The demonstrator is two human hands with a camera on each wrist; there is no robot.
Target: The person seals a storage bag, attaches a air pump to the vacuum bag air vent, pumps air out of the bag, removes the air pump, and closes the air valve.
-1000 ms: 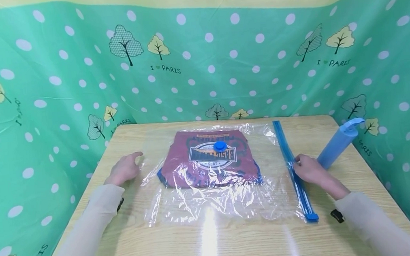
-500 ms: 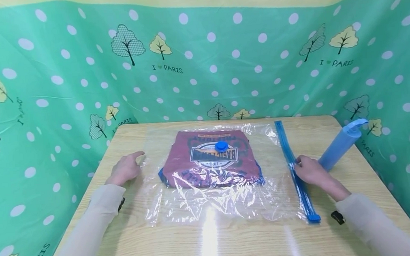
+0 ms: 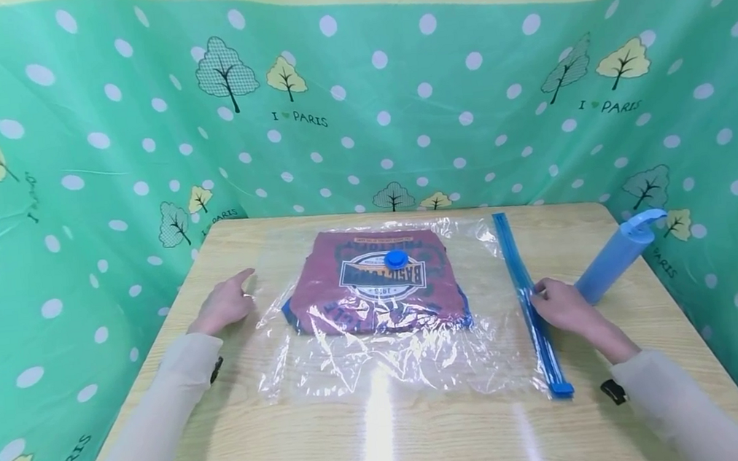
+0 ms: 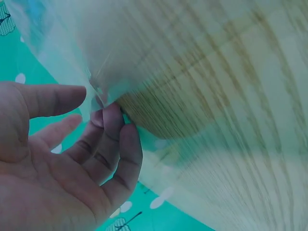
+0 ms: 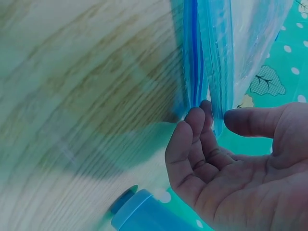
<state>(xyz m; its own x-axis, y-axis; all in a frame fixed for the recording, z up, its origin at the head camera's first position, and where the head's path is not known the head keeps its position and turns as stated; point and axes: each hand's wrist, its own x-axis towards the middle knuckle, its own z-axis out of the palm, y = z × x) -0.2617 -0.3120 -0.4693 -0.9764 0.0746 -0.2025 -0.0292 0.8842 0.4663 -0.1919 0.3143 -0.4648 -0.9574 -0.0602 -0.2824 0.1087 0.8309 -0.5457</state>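
Note:
A clear vacuum storage bag point(image 3: 488, 308) lies flat on the table with a folded maroon garment point(image 3: 321, 286) inside. Its round blue valve cap point(image 3: 396, 259) sits over the garment's printed front. My right hand point(image 3: 563, 305) pinches the blue zip strip point(image 3: 509, 251) along the bag's right edge; in the right wrist view, the thumb is against one layer and the fingertips point(image 5: 195, 118) are at the parted strips. A blue slider point(image 3: 561, 390) is at the strip's near end. At the bag's left edge rests my left hand point(image 3: 222, 304), thumb apart, fingertips point(image 4: 113, 113) touching the film.
A blue hand pump point(image 3: 612, 260) stands on the wooden table point(image 3: 283, 450) just beyond my right hand. Green dotted curtain point(image 3: 387, 141) hangs around the table's back and sides.
The head view shifts slightly. Both hands, the bag and the pump keep their places on the table.

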